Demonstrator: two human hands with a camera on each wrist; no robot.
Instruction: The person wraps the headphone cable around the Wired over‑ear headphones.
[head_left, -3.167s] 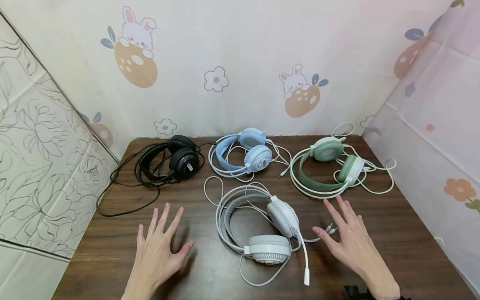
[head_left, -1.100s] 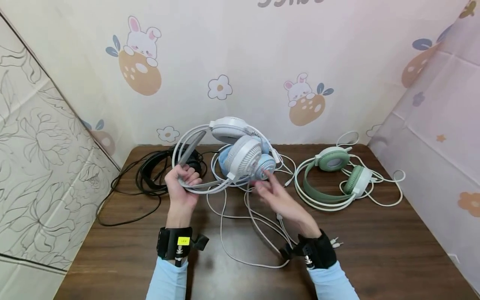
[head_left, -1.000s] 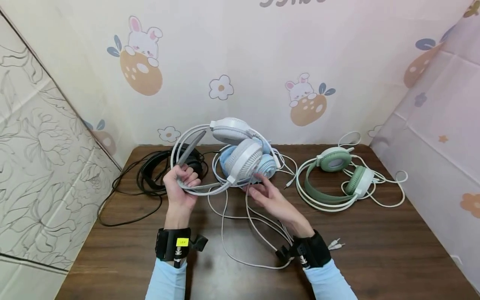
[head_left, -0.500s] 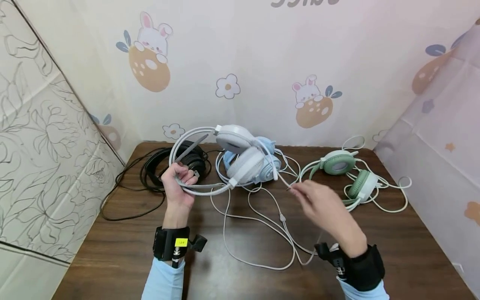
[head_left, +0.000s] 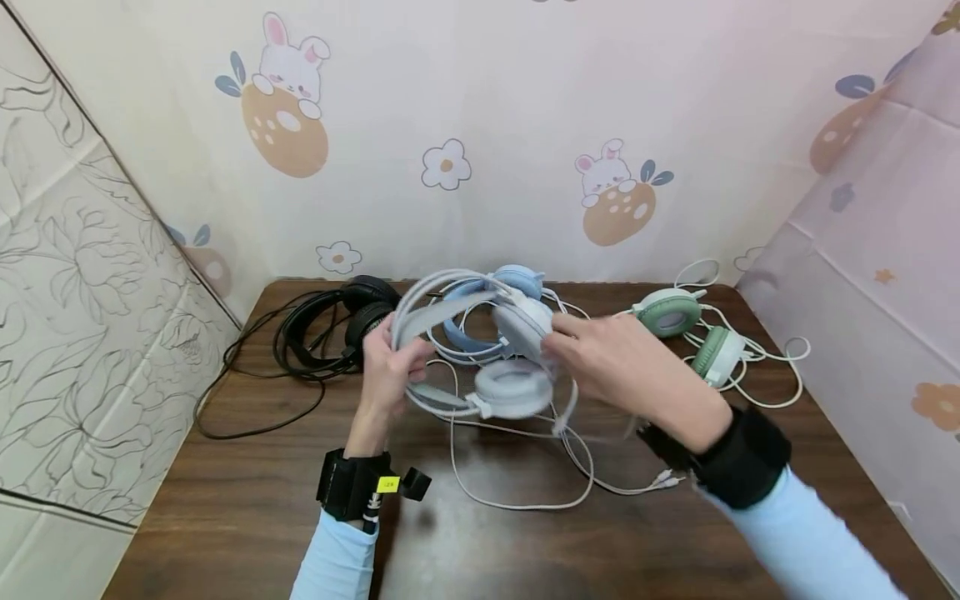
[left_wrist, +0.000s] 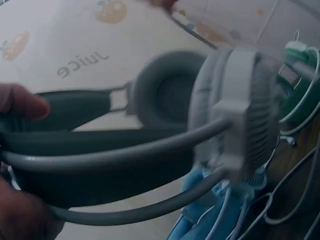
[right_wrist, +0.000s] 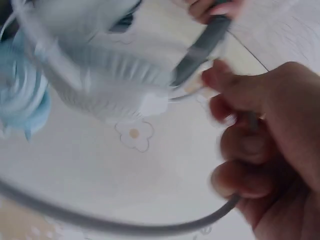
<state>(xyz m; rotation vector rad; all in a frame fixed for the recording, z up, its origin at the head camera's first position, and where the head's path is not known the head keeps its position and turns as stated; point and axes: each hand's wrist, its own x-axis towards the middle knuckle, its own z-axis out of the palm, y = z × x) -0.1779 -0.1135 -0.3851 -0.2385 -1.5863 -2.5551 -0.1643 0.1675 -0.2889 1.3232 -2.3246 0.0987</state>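
Observation:
My left hand (head_left: 386, 367) grips the headband of a light grey headset (head_left: 513, 387) held above the table. In the left wrist view, its dark-looking padded band and thin outer hoops run between the thumb and fingers, with both ear cups (left_wrist: 252, 107) away from the palm. My right hand (head_left: 600, 358) is close beside the upper ear cup. The right wrist view shows its fingers curled round a grey cable (right_wrist: 125, 227), which loops out to the left; motion blurs the headset there. More cable (head_left: 525, 507) trails over the table to jack plugs (head_left: 665, 479).
A black headset (head_left: 300, 325) lies at the back left of the wooden table (head_left: 247, 517). Partly behind the grey headset is a light blue one (head_left: 517, 279). A green and white headset (head_left: 667, 312) lies at the back right. Patterned curtains (head_left: 510, 100) border the table.
Both hands were flat and apart; the left has since lifted the headset by its band. Over the last half second the ear cups turned and dropped lower, and the right hand moved in with the cable.

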